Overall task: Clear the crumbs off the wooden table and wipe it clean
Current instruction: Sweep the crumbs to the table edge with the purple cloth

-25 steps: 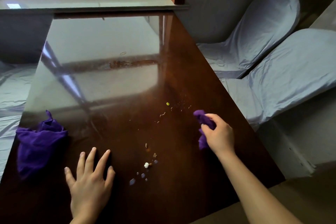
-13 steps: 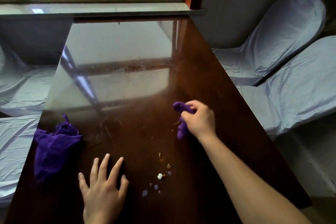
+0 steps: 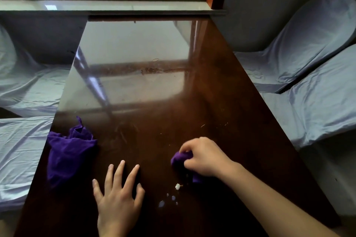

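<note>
A dark glossy wooden table (image 3: 221,90) fills the middle of the view. My right hand (image 3: 204,157) is shut on a small bunched purple cloth (image 3: 180,158) pressed to the tabletop. Just below the cloth lie the crumbs (image 3: 177,186): a white bit and a few pale specks. Thin scraps (image 3: 202,125) lie farther up on the right. My left hand (image 3: 117,196) rests flat on the table with fingers spread, holding nothing. A second, larger purple cloth (image 3: 67,152) lies crumpled at the table's left edge.
Chairs draped in grey fabric stand on the right (image 3: 308,75) and on the left (image 3: 25,90). A window sill (image 3: 107,6) and window run along the table's far end. A dried streak (image 3: 154,70) crosses the far half of the tabletop.
My right hand has drawn the small purple cloth toward me and left, from the upper scatter of scraps down to the crumbs. My left hand stays flat on the table.
</note>
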